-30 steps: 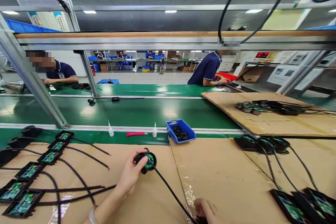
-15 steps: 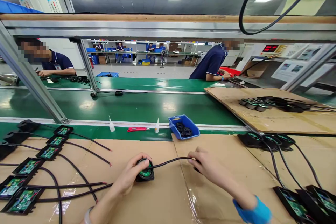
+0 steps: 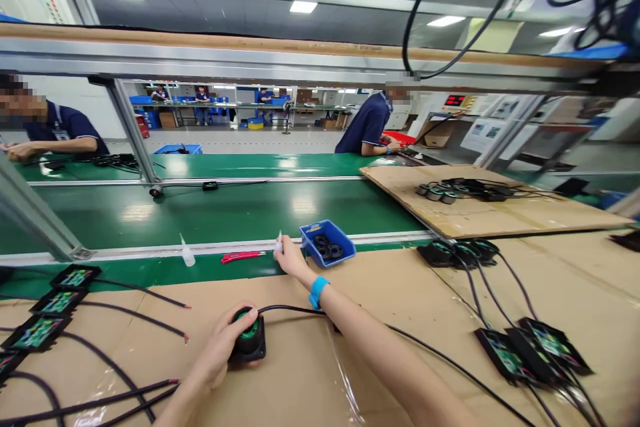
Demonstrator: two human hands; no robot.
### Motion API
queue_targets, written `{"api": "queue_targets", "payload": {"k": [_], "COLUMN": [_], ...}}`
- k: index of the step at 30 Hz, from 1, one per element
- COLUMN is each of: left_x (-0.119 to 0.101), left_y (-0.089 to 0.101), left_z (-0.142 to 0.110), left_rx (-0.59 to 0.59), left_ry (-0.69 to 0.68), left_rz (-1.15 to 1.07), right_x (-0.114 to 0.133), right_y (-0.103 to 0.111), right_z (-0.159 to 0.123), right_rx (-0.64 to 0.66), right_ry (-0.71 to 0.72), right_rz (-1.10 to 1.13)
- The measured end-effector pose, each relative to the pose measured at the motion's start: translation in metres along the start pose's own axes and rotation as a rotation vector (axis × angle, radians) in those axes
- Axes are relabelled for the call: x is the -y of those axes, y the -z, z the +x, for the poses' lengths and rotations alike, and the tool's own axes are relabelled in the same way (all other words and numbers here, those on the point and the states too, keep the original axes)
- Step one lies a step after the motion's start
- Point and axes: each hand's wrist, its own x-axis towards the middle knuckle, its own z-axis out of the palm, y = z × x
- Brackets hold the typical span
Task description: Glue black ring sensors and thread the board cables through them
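My left hand [image 3: 220, 347] is wrapped round a black round housing with a square base [image 3: 255, 345]. Its green inside shows at the top, with my thumb at the rim. From that housing a black cable [image 3: 289, 309] runs right and passes under my right forearm. Further forward, my right hand [image 3: 294, 260] has its fingers closed on a small white dropper bottle [image 3: 279, 243], which stands upright at the green strip; most of the bottle is hidden by the fingers. A red utility knife [image 3: 243, 257] lies just left of it, and a second dropper bottle [image 3: 187, 253] stands beyond.
Right of my right hand sits a blue bin [image 3: 327, 243] of black rings. Open black cases with green circuit boards [image 3: 53, 303] and cables lie at left; wired housings [image 3: 465, 253] lie at right. A metal frame [image 3: 200, 60] crosses overhead. Two people work across the green bench.
My right hand let go of the cable and reached forward to the dropper bottle. The left hand still holds the housing, now tilted more upright. The view has swung to the right.
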Motion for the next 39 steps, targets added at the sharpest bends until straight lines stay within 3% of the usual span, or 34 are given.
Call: {"api": "queue_targets", "payload": {"k": [2, 5, 10, 15, 20, 28, 34, 39], "left_x": [0.001, 0.003, 0.008, 0.010, 0.012, 0.022, 0.021, 0.020], "left_y": [0.001, 0.006, 0.011, 0.006, 0.004, 0.006, 0.005, 0.004], "left_z": [-0.003, -0.004, 0.000, 0.001, -0.005, -0.005, -0.005, -0.005], "left_rx": [-0.007, 0.105, 0.180, 0.014, -0.076, -0.186, -0.217, -0.230], "left_ry": [0.007, -0.042, -0.302, -0.629, -0.770, -1.068, -1.131, -1.153], "left_rz": [-0.061, -0.106, 0.103, 0.476, 0.749, 1.057, 1.151, 1.206], "right_x": [0.001, 0.004, 0.010, 0.007, -0.002, 0.001, 0.009, 0.010], "right_y": [0.001, 0.011, 0.040, 0.059, 0.058, 0.056, 0.056, 0.054], "right_z": [-0.001, -0.018, -0.074, -0.118, -0.128, -0.136, -0.144, -0.148], "right_rx": [-0.020, -0.027, 0.034, 0.016, -0.021, -0.033, 0.064, 0.043], "right_ry": [-0.031, -0.058, -0.125, -0.265, -0.390, -0.425, -0.216, -0.003], "right_rz": [0.128, 0.368, 0.789, 1.060, 1.191, 1.180, 0.876, 0.592]}}
